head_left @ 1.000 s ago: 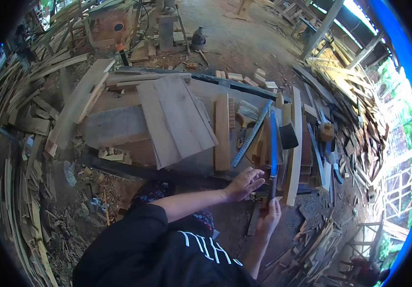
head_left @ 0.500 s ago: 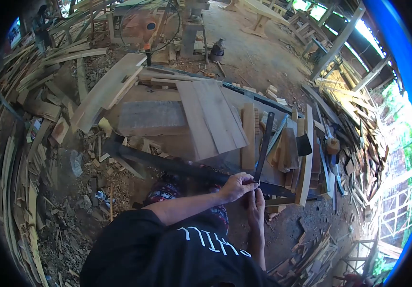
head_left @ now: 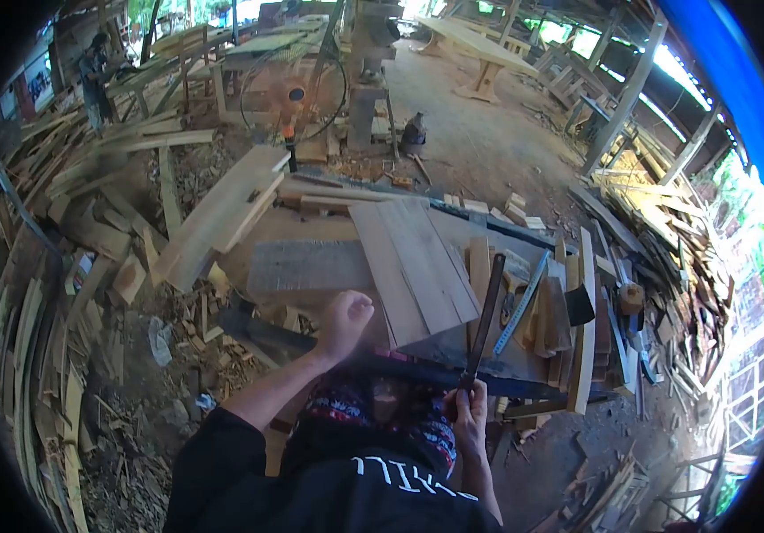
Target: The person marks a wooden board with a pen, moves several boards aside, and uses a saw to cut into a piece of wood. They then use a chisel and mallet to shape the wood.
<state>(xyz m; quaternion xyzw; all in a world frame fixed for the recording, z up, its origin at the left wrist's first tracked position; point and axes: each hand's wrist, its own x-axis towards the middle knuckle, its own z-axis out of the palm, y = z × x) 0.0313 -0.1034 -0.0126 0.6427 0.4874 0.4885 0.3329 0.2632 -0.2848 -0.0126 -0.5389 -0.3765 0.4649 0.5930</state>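
My right hand (head_left: pixel 468 407) is closed around the near end of a long, flat, dark bar (head_left: pixel 486 320), which points away from me over the workbench. My left hand (head_left: pixel 346 324) is raised to the left, apart from the bar, fingers curled closed. Whether anything small is inside it is hidden. Just beyond that hand lies a pale wide wooden panel (head_left: pixel 413 266), with a greyish board (head_left: pixel 302 266) to its left. Beside the bar, on its right, are a light-blue marked strip (head_left: pixel 522 302) and several wood pieces (head_left: pixel 555 324).
A long pale board (head_left: pixel 222 213) lies at the bench's far left, near a round caged fan (head_left: pixel 296 93). On the right a long narrow plank (head_left: pixel 584 338) and a black piece (head_left: pixel 580 305) lie together. Scrap wood (head_left: pixel 35 338) is heaped left; a person (head_left: pixel 95 80) stands far left.
My left hand has let go of the bar's near end and moved left and up. My right hand now holds the bar alone. The view has tilted upward.
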